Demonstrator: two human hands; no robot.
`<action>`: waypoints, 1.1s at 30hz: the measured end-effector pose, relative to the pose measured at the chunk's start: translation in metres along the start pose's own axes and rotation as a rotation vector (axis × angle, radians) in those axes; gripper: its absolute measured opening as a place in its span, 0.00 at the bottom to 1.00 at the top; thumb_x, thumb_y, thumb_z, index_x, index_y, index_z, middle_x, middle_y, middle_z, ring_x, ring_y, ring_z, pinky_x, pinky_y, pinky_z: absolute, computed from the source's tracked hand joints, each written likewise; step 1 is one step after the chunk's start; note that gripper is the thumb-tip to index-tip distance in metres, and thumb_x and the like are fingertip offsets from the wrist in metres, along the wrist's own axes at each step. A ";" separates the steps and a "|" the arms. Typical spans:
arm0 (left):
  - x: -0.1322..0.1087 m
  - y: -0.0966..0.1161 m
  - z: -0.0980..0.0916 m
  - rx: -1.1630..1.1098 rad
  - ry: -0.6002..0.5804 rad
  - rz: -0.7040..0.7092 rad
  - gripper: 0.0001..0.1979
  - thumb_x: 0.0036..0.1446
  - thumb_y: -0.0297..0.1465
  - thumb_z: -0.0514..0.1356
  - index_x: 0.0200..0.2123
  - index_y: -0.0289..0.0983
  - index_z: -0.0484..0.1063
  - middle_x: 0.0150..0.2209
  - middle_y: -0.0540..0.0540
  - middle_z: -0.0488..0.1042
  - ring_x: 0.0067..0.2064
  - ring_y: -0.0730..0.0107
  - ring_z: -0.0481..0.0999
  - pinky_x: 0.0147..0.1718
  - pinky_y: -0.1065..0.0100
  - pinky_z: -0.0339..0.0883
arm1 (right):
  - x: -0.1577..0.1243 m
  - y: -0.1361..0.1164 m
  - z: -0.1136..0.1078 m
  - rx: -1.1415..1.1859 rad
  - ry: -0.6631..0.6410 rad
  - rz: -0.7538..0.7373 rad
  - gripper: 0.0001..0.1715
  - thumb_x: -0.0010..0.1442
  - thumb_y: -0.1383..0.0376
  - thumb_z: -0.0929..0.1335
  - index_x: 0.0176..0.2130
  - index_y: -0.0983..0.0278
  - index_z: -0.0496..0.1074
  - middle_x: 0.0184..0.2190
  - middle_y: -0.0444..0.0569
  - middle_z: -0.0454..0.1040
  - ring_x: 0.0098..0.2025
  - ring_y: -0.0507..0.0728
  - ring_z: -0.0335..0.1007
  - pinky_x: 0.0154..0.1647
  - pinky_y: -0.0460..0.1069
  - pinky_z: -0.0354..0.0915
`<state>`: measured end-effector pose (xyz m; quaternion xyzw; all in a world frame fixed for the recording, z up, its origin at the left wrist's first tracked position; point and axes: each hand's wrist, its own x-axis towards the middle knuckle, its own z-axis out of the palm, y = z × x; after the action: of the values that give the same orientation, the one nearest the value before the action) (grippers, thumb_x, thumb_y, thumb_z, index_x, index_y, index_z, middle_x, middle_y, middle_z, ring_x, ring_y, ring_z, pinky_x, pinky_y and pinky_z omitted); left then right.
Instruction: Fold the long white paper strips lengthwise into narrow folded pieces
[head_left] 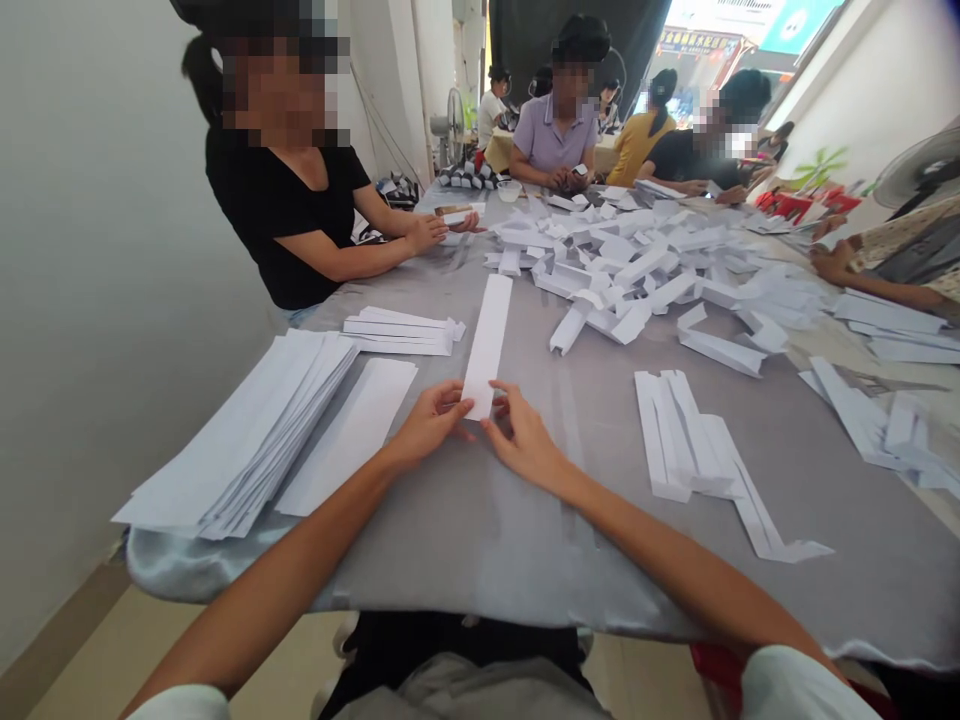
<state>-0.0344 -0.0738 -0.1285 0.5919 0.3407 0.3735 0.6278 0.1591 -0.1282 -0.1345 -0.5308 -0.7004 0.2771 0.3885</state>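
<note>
A long, narrow white paper strip (489, 335) points away from me over the grey-covered table (480, 560). My left hand (429, 428) grips its near left corner, thumb on top and fingers curled beneath. At the near right corner, my right hand (525, 440) pinches the strip's edge between thumb and forefinger. Whether the strip's far end rests on the cloth or is slightly raised, I cannot tell. Left of my hands lie a single flat white sheet (352, 435) and a thick fanned stack of white sheets (247, 430).
Several folded strips (405, 331) lie beyond the stack. More folded pieces (690, 440) are on the right. A large heap of folded white paper (622, 260) covers the table's far middle. A person in black (300, 220) sits at the left edge; other people work farther back.
</note>
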 end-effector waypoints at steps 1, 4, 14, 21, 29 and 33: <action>0.000 0.000 0.000 -0.013 0.003 0.004 0.26 0.62 0.47 0.71 0.54 0.35 0.76 0.52 0.37 0.82 0.47 0.55 0.83 0.38 0.61 0.82 | 0.003 0.008 0.002 0.161 0.001 0.016 0.33 0.71 0.60 0.69 0.70 0.62 0.58 0.53 0.56 0.78 0.46 0.59 0.78 0.41 0.53 0.74; 0.000 -0.001 0.002 -0.019 -0.011 0.010 0.26 0.60 0.44 0.73 0.55 0.35 0.76 0.54 0.36 0.82 0.50 0.54 0.83 0.45 0.59 0.81 | 0.007 0.024 0.011 0.483 0.010 0.061 0.28 0.69 0.56 0.70 0.63 0.60 0.65 0.43 0.48 0.78 0.37 0.55 0.77 0.34 0.48 0.71; -0.003 -0.013 0.010 0.126 0.163 0.060 0.44 0.55 0.42 0.75 0.70 0.35 0.63 0.40 0.43 0.84 0.38 0.61 0.84 0.41 0.62 0.77 | 0.005 0.031 0.016 0.581 0.083 0.126 0.28 0.62 0.53 0.74 0.57 0.62 0.72 0.43 0.50 0.79 0.41 0.56 0.76 0.27 0.45 0.69; -0.006 -0.012 0.013 0.501 0.252 0.174 0.22 0.64 0.46 0.68 0.54 0.38 0.82 0.43 0.42 0.86 0.44 0.57 0.84 0.45 0.61 0.75 | 0.005 0.028 0.015 0.494 0.168 0.146 0.28 0.61 0.52 0.75 0.55 0.64 0.78 0.38 0.48 0.78 0.37 0.55 0.73 0.29 0.47 0.67; -0.008 -0.005 0.014 0.569 0.277 0.203 0.17 0.67 0.45 0.65 0.49 0.40 0.84 0.44 0.43 0.86 0.46 0.57 0.83 0.44 0.61 0.75 | 0.002 0.023 0.012 0.417 0.256 0.110 0.22 0.62 0.53 0.76 0.51 0.62 0.84 0.34 0.45 0.74 0.34 0.54 0.70 0.26 0.46 0.62; -0.009 -0.003 0.017 0.567 0.268 0.210 0.15 0.68 0.44 0.63 0.48 0.39 0.81 0.43 0.43 0.84 0.45 0.59 0.82 0.44 0.62 0.74 | -0.001 0.020 0.010 0.361 0.298 0.036 0.16 0.64 0.54 0.76 0.47 0.59 0.86 0.36 0.47 0.75 0.37 0.55 0.71 0.27 0.47 0.62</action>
<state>-0.0240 -0.0895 -0.1304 0.7204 0.4478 0.4012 0.3457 0.1613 -0.1231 -0.1562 -0.5002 -0.5649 0.3234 0.5710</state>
